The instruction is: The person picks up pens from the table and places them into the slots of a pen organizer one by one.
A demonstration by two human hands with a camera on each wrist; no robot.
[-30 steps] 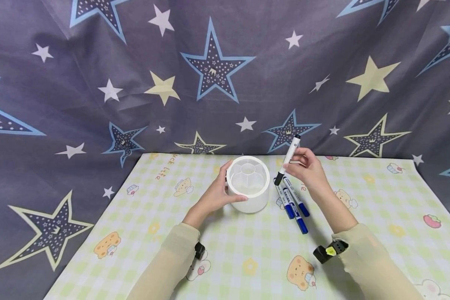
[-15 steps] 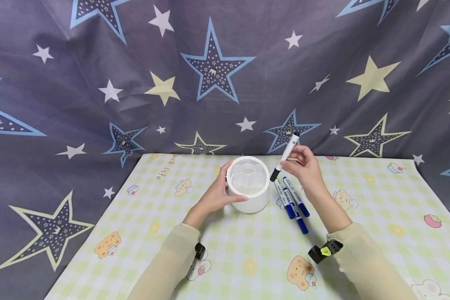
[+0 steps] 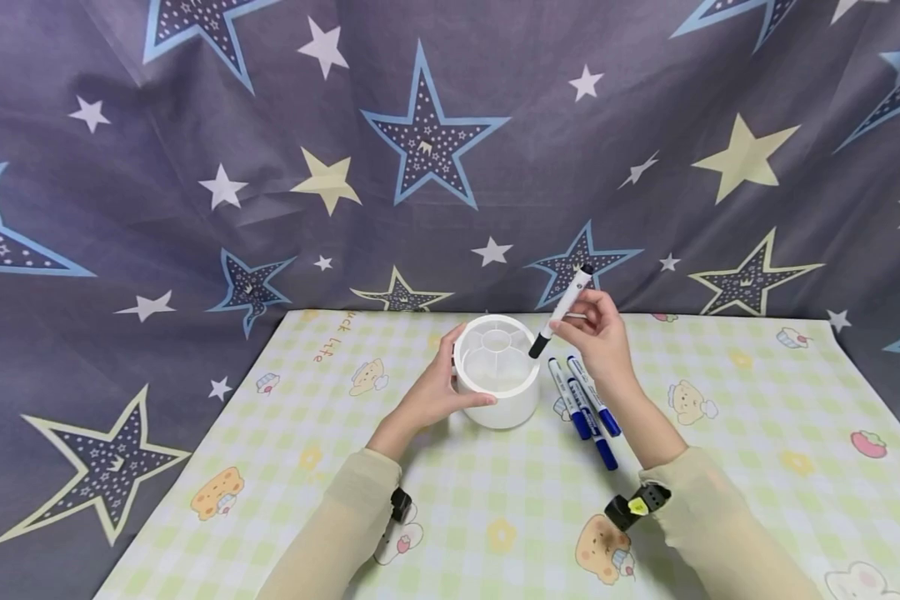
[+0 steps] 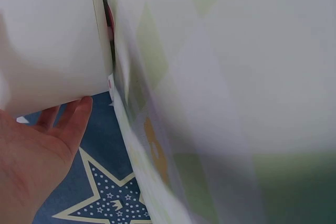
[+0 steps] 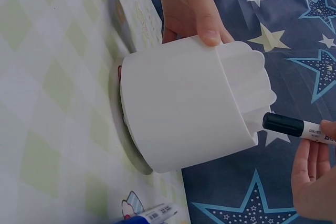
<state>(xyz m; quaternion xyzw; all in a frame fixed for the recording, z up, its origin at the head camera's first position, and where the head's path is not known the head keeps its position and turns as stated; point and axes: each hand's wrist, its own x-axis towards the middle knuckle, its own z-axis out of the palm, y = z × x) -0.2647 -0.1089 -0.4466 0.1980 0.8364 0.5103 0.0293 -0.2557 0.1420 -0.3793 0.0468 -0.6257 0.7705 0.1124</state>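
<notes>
A round white pen holder (image 3: 501,408) with inner compartments stands upright on the table. My left hand (image 3: 438,383) grips it from the left, the thumb along its front near the rim; the left wrist view shows fingers against its wall (image 4: 52,45). My right hand (image 3: 596,333) pinches a white marker (image 3: 567,300) with black ends, tilted with its black cap (image 5: 283,124) down at the holder's right rim. I cannot tell whether the cap touches the rim. To the right of the holder lie 3 blue-capped markers (image 3: 587,400) side by side.
A checked, cartoon-printed cloth (image 3: 495,500) covers the table. Behind it hangs a dark curtain (image 3: 450,242) with stars. A black wrist camera (image 3: 637,506) sits at the right sleeve cuff, low above the tabletop.
My right hand has moved left with the black-capped marker, from above the blue-capped markers to the holder's right rim. The left hand and the holder have stayed in place.
</notes>
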